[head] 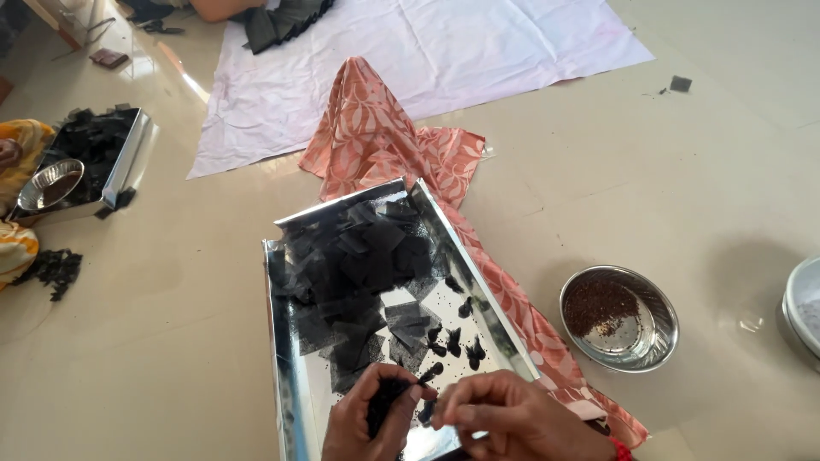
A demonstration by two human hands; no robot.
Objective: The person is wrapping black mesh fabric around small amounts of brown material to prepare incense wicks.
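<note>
A shiny metal tray (282, 341) lies on the floor in front of me, holding a heap of thin black mesh squares (350, 260) and several small twisted black bundles (453, 340). My left hand (367, 418) is over the tray's near end, fingers closed around a black mesh piece (386, 399). My right hand (512, 418) meets it from the right, its fingertips pinching the same piece at its top.
A steel bowl (658, 337) with brown seeds stands to the right, and a pale bowl's rim (799, 307) shows at the right edge. Orange patterned cloth (384, 137) runs under the tray. White sheet (427, 51) behind. Another person's tray (128, 158) and bowl (47, 183) sit far left.
</note>
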